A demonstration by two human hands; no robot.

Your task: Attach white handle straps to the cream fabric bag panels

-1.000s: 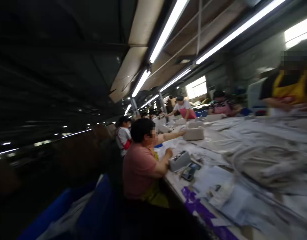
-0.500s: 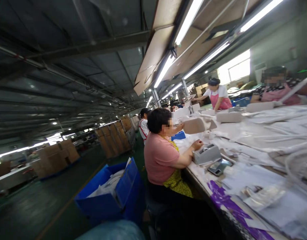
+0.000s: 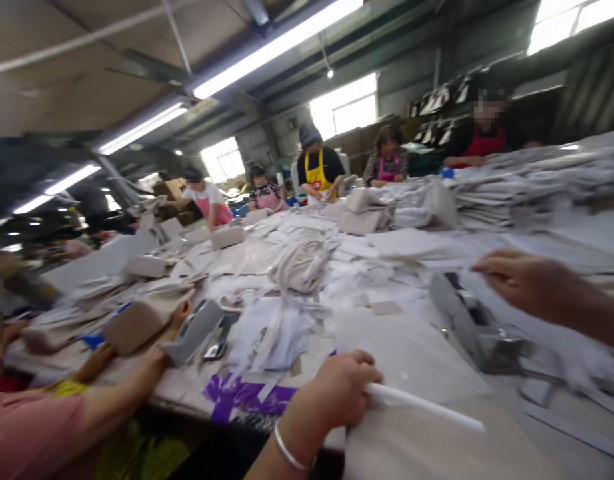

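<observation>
My left hand (image 3: 343, 390), a bracelet on its wrist, is closed around the end of a thin white rolled strip (image 3: 427, 407) that lies over a pale sheet at the table's near edge. Out at the right, my right hand (image 3: 524, 283) hovers above a grey tape dispenser (image 3: 469, 327); its fingers are drawn together in a pinch, and what they hold is too blurred to name. A second grey dispenser (image 3: 194, 330) sits to the left, by a neighbour's hand.
A long table (image 3: 267, 393) is covered with white sheets, cloth bundles (image 3: 301, 263) and stacked piles (image 3: 527, 183). A seated person in pink (image 3: 41, 427) works at my left. Several people in aprons stand along the far side.
The view has swung from the left aisle and the neighbour round to the table in front of me. Both my hands have come into view.
</observation>
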